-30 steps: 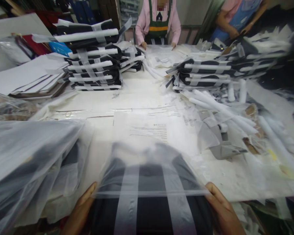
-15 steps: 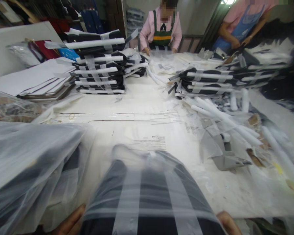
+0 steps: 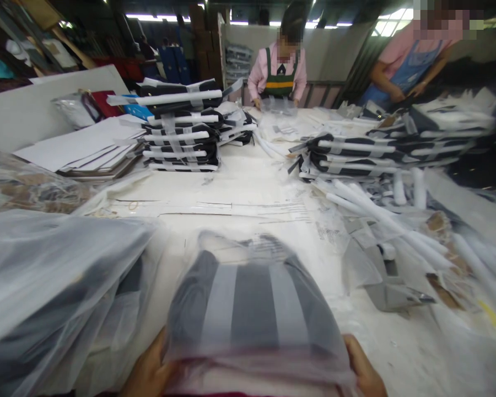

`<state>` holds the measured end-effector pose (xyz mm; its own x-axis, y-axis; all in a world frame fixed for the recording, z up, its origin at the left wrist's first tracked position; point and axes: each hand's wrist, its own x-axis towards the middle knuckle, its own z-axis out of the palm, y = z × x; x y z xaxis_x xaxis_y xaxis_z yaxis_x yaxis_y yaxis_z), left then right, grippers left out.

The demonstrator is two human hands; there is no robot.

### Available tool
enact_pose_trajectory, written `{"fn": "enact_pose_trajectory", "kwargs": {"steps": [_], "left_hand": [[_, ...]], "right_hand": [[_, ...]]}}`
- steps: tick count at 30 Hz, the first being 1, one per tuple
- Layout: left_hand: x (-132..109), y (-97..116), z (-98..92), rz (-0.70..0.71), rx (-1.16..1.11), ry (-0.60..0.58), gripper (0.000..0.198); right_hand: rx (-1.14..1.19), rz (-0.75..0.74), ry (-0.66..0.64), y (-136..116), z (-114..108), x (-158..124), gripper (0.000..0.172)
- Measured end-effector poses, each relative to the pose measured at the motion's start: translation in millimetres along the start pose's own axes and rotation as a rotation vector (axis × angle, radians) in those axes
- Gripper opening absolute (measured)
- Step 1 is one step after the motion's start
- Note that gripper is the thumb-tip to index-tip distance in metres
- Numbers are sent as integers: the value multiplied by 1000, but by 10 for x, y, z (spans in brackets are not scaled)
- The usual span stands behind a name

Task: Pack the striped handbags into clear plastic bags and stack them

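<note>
Dark item (image 3: 254, 306), two pale bands, inside cloudy plastic bag (image 3: 256, 377), at near side of bench (image 3: 252, 179), mid-view; left hand (image 3: 151, 364) and right hand (image 3: 362, 366) each with grip on bag, opposite sides; plastic-covered pile (image 3: 62, 281) to left; dark bundles (image 3: 182, 144) stacked beyond.

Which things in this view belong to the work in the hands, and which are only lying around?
In the work:
dark item with two pale strips
clear plastic cover over it
left hand and right hand, at its sides

Apparently only lying around:
white rods
white sheets
stacked bundles
grey piece
</note>
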<state>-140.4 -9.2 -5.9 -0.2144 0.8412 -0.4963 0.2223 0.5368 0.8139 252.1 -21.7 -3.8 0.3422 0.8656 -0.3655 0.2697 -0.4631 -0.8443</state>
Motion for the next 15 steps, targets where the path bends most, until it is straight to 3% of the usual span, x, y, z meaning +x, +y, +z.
{"fn": "enact_pose_trajectory", "kwargs": {"steps": [2,4,7,9,12,15], "left_hand": [[155,260,154,115,32,53,38],[270,418,255,68,11,107,32],[304,369,270,32,64,177,22],[244,221,217,115,217,252,23],[93,46,135,403,612,449,29],[-99,46,184,899,856,661,35]], "right_hand": [[-30,-174,76,-126,47,236,30],[-9,-256,152,-214,47,417,26],[-18,-225,236,-172,-57,457,27],[-35,-224,249,-53,-143,349,32],[-98,-329,246,118,-195,81,37],[-207,-491,298,181,-137,-213,33]]}}
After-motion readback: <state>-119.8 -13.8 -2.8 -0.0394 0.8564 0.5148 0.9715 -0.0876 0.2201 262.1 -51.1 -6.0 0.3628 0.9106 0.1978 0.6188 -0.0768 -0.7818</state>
